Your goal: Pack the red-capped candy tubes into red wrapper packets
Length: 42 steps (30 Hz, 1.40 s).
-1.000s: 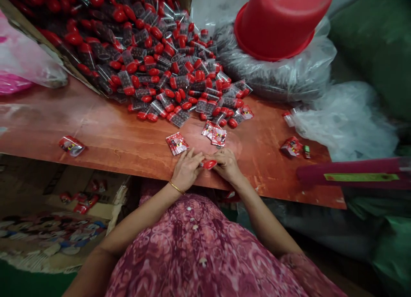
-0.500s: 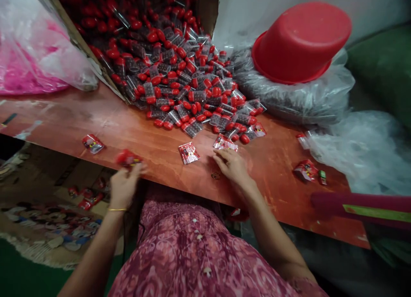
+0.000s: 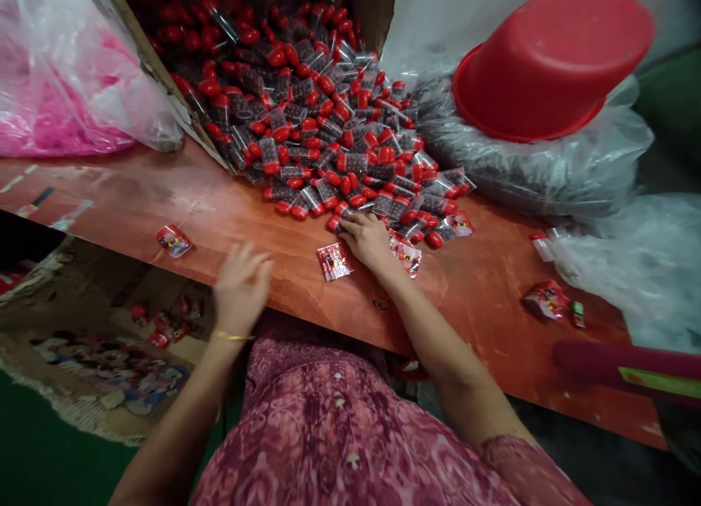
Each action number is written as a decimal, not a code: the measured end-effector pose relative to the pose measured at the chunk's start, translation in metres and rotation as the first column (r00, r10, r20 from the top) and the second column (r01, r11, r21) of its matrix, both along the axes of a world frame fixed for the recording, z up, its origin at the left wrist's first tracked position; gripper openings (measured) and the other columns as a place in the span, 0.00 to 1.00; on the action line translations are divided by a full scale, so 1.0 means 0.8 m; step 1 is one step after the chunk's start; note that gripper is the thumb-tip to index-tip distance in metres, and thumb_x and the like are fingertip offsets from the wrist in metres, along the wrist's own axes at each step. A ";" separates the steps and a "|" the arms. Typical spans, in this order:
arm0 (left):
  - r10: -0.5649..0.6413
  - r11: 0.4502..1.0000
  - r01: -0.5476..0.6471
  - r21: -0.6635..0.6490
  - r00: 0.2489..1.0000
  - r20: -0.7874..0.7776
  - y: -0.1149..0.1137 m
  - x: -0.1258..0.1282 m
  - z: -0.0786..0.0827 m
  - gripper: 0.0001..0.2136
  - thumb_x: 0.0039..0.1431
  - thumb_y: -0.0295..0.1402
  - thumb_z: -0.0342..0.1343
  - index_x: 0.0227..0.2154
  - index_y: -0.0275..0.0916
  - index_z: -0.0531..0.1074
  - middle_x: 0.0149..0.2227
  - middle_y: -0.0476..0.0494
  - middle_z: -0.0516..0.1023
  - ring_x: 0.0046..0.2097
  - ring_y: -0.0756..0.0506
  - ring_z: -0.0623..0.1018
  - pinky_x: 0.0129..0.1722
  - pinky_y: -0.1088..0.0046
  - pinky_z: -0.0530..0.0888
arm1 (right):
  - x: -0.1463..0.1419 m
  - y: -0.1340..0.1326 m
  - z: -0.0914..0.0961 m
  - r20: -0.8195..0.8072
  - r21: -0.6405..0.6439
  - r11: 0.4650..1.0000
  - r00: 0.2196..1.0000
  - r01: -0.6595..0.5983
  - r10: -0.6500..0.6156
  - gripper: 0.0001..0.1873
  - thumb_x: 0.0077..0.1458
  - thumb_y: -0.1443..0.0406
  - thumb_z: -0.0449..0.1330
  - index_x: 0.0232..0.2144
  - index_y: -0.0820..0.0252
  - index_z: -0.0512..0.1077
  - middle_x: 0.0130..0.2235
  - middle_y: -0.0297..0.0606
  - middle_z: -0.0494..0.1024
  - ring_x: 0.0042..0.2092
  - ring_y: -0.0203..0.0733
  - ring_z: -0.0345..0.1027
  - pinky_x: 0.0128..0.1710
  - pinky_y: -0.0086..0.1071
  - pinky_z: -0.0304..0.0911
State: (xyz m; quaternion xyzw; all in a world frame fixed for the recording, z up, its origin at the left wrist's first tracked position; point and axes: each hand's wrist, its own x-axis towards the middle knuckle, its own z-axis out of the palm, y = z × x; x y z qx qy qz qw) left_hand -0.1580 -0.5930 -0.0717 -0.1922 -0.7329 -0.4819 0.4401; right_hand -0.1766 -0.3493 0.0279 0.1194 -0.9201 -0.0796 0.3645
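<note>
My left hand [image 3: 241, 290], blurred by motion, hovers over the table's front edge with fingers apart and nothing visible in them. At the near edge of the heap, my right hand [image 3: 369, 244] has its thumb and fingertips closed round a small clear tube with a red cap [image 3: 334, 223]. Just below those fingers lies a flat red printed packet [image 3: 334, 262]. More red packets [image 3: 406, 255] lie beside the right wrist, partly covered by it. Another packet [image 3: 174, 241], which looks filled, rests on the table to the left of my left hand.
A tipped cardboard box [image 3: 377, 17] spills red-capped tubes [image 3: 307, 133] onto the table [image 3: 285, 250]. A red tub [image 3: 553, 68] sits on a plastic bag [image 3: 526, 166]. Below the table's left edge, a carton [image 3: 104, 287] holds several red packets [image 3: 164, 332]. A purple roll [image 3: 591, 363] lies right.
The red packet has left my left hand, which has moved right and opened. My right hand has shifted from the flat packets up to the tubes. The whole view has swung slightly.
</note>
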 end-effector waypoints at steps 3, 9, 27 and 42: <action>-0.184 0.952 0.171 -0.255 0.983 -0.026 0.080 -0.009 0.028 0.15 0.56 0.39 0.52 0.44 0.38 0.73 0.54 0.36 0.70 0.59 0.37 0.63 0.57 0.54 0.62 | 0.027 0.012 -0.017 -0.067 -0.053 0.999 0.998 0.010 -0.013 0.15 0.55 0.63 0.55 0.44 0.60 0.74 0.46 0.46 0.74 0.42 0.50 0.62 0.41 0.43 0.59; -0.114 0.894 0.160 -0.419 0.985 0.133 0.113 -0.034 0.031 0.15 0.56 0.39 0.53 0.45 0.46 0.73 0.55 0.41 0.68 0.59 0.35 0.63 0.55 0.48 0.59 | 0.073 0.023 -0.054 -0.196 -0.144 0.986 0.979 -0.086 0.056 0.15 0.56 0.63 0.53 0.44 0.63 0.72 0.47 0.47 0.72 0.45 0.49 0.64 0.45 0.43 0.60; -0.084 0.994 0.088 -0.062 0.995 0.061 0.093 -0.028 0.047 0.10 0.55 0.38 0.54 0.37 0.45 0.77 0.54 0.41 0.70 0.58 0.36 0.65 0.54 0.47 0.61 | 0.072 -0.055 -0.047 -0.061 -0.730 0.631 0.944 -0.263 0.323 0.19 0.56 0.53 0.50 0.33 0.59 0.73 0.33 0.37 0.77 0.32 0.39 0.68 0.34 0.32 0.63; -0.889 0.373 0.389 0.842 0.411 0.203 0.085 0.035 0.039 0.21 0.38 0.48 0.64 0.31 0.35 0.74 0.31 0.43 0.79 0.31 0.49 0.77 0.28 0.78 0.71 | 0.074 -0.079 -0.069 -0.218 -0.682 0.633 0.929 -0.365 0.300 0.19 0.57 0.58 0.49 0.17 0.58 0.59 0.19 0.30 0.61 0.23 0.33 0.55 0.24 0.28 0.53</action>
